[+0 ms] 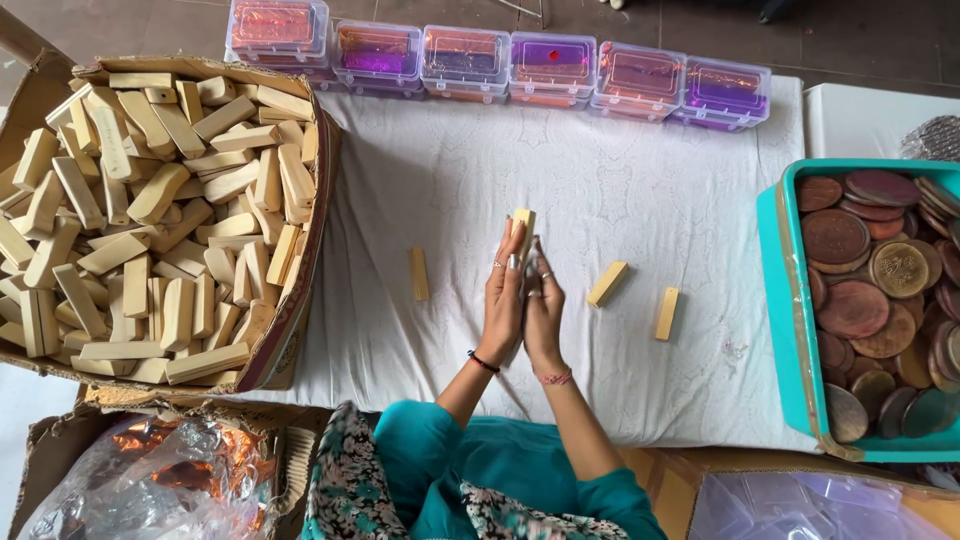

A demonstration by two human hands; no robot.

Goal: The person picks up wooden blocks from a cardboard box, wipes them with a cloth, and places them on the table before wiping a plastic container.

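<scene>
We see the worktop [600, 180] under a white cloth, with a carton [300, 330] of pale wooden blocks at its left edge, a teal tray [785, 330] of brown discs at its right edge, and a row of clear boxes [500, 65] along the far edge. Three loose blocks [607, 283] lie mid-worktop. Our left hand [503, 300] and right hand [543, 315] press palm to palm at the centre, fingers nearly closed around one block [522, 222], whose tip stands upright above them. We judge this block is mid-handling; it wants a steady grip between the palms.
</scene>
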